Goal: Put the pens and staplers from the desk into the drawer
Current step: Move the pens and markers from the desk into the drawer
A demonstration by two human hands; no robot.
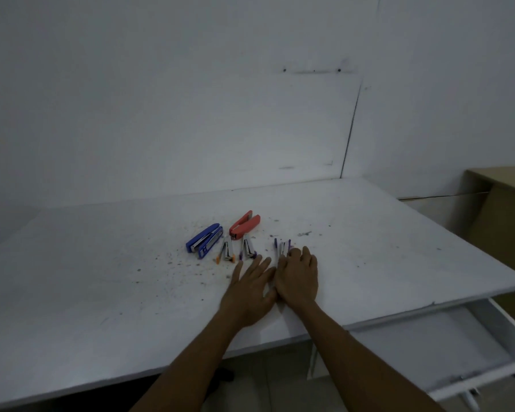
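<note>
While hands (275, 281) rest, staplers (220, 237) unlabelled.

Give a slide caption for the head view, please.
Both hands reach for pens beside staplers on the desk; drawer open.

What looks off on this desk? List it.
Dark and orange specks are scattered over the desk, thickest around the blue stapler and the small staplers. The wall shows a long dark crack. Nothing else stands out.

Blue stapler (205, 241) and red stapler (244, 224) beyond hands; purple pens (282, 247) at right fingertips; white desk (101, 263) w/ dark specks.
</note>
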